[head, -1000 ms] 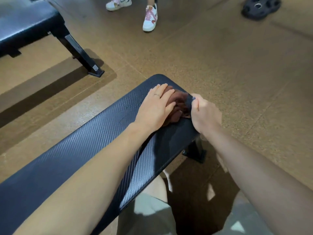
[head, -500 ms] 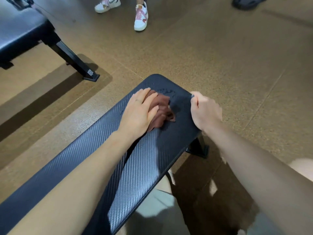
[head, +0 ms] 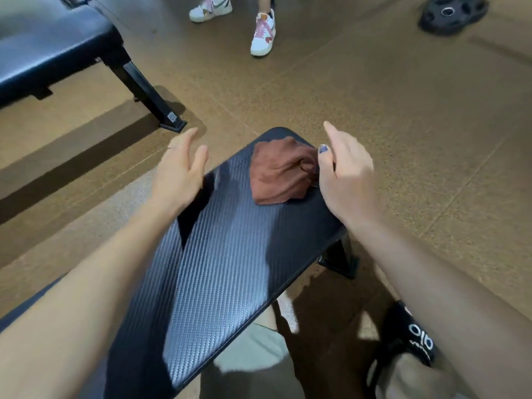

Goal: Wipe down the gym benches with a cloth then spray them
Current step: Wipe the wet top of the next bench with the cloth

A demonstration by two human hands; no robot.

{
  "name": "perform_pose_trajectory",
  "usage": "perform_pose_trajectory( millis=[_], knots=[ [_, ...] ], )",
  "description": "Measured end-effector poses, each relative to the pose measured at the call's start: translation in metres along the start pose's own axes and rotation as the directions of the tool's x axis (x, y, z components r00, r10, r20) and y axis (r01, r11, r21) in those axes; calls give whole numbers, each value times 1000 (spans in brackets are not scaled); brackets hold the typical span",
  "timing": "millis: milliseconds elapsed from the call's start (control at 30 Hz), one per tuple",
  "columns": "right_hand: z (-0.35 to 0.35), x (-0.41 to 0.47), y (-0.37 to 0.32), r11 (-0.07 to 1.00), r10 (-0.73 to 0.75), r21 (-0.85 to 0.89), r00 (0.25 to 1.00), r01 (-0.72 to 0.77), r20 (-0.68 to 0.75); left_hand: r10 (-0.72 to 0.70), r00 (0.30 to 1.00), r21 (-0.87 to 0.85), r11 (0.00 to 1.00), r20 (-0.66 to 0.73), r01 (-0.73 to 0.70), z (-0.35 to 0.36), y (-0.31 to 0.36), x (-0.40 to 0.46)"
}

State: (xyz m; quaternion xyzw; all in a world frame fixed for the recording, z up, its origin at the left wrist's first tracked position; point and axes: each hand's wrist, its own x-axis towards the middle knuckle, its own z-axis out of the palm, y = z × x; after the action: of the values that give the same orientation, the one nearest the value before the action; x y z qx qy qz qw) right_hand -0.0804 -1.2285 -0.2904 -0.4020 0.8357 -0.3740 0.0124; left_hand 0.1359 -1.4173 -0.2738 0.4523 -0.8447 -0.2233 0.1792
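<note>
The near bench (head: 224, 254) is black with a fine woven, carbon-fibre-like pattern that shines grey-blue where light falls on it, and the crumpled cloth (head: 280, 175) at its far end is reddish brown. The floor (head: 403, 125) is a speckled tan-brown crossed by thin seam lines, the far-left bench (head: 51, 47) has smooth glossy black padding on a black leg, and the weight plate (head: 453, 12) at far right is black. The far sneakers (head: 263, 33) are white with pink laces and touches of green and red, the right hand's (head: 344, 174) thumbnail is painted dark blue, and the sandal (head: 414, 338) at near right is black with white lettering.
</note>
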Motion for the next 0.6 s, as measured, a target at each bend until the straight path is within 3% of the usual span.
perform_pose_trajectory(
  millis=[33, 100, 233, 467, 600],
  knots=[
    [5, -2, -17, 995, -96, -10, 995, 96, -5, -96, 995, 76, 992, -4, 96, -10, -19, -5],
    [21, -9, -45, 973, -210, -72, 970, 220, 121, -265, 964, 136, 956, 29, 258, -19, -46, -19],
    [54, -18, -54, 913, -189, -292, 930, 284, 314, -369, 929, 166, 919, 43, 357, -10, -64, -37],
    [83, -1, -51, 859, -68, -480, 969, 177, 237, -361, 933, 192, 915, -8, 356, -5, -67, -35],
    [88, -17, -61, 911, -190, -349, 974, 221, 123, -361, 933, 204, 913, -2, 353, -2, -68, -34]
  ],
)
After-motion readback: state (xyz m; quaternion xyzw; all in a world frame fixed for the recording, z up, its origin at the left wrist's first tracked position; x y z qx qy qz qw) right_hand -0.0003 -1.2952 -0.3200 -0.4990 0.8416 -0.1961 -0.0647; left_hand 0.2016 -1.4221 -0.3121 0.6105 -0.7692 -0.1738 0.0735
